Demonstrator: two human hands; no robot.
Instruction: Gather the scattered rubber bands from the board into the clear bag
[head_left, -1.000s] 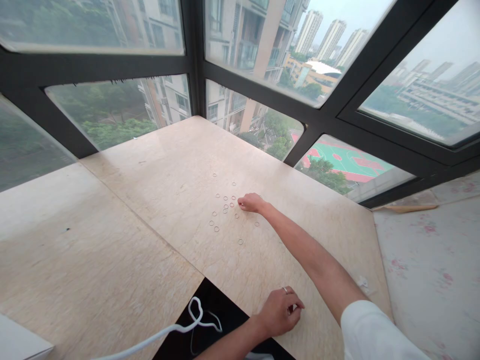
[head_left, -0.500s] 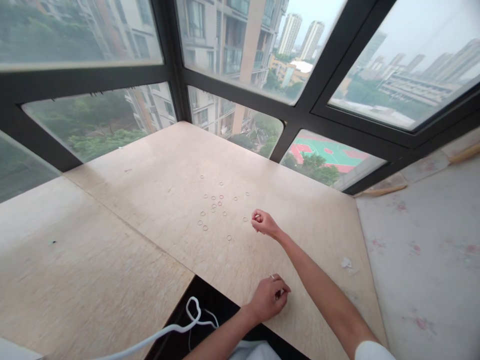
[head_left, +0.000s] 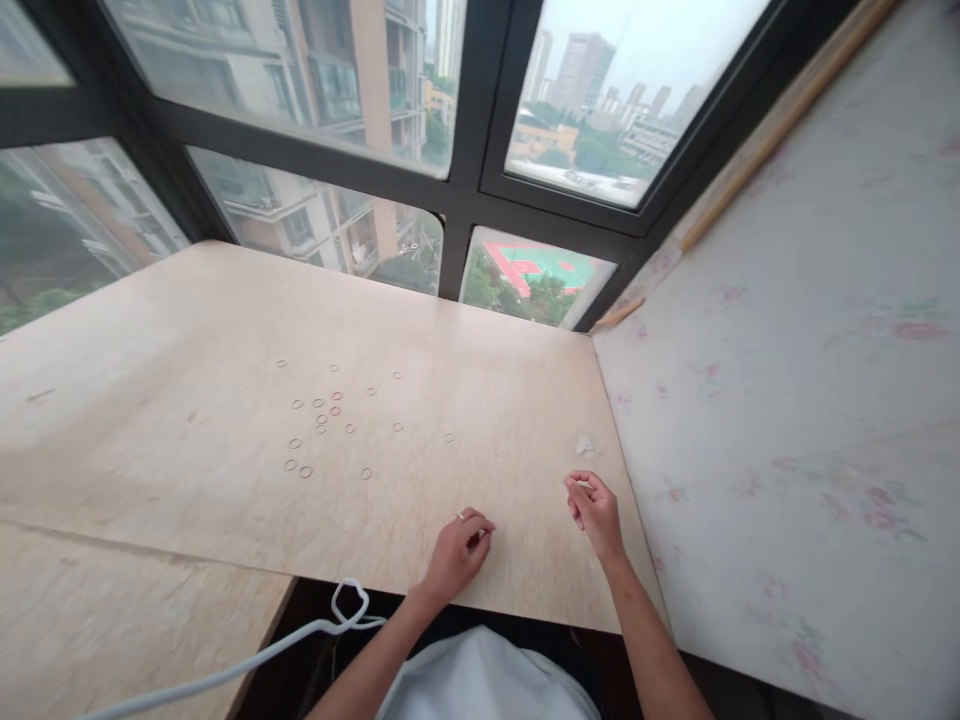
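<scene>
My left hand (head_left: 459, 552) rests near the table's front edge with its fingers curled in and the thumb against them. A ring is worn on one of its fingers. What it may hold is hidden. My right hand (head_left: 595, 508) is at the right side of the table, fingertips pinched together, just in front of a small white crumpled scrap (head_left: 584, 447). Whether anything is in the pinch is too small to see. Several thin small rings lie scattered left of the hands, some reddish like this red ring (head_left: 337, 396). The nearest ring (head_left: 449, 438) lies beyond my left hand.
The pale marble-patterned tabletop (head_left: 495, 370) runs back to dark window frames (head_left: 463, 190). A flowered wall (head_left: 757, 400) bounds it on the right. A white cable (head_left: 285, 640) loops over the dark gap at the front left.
My right hand has moved away from the rings, towards the white scrap. A ring now lies where it was. The view has swung right; my left hand stays curled.
</scene>
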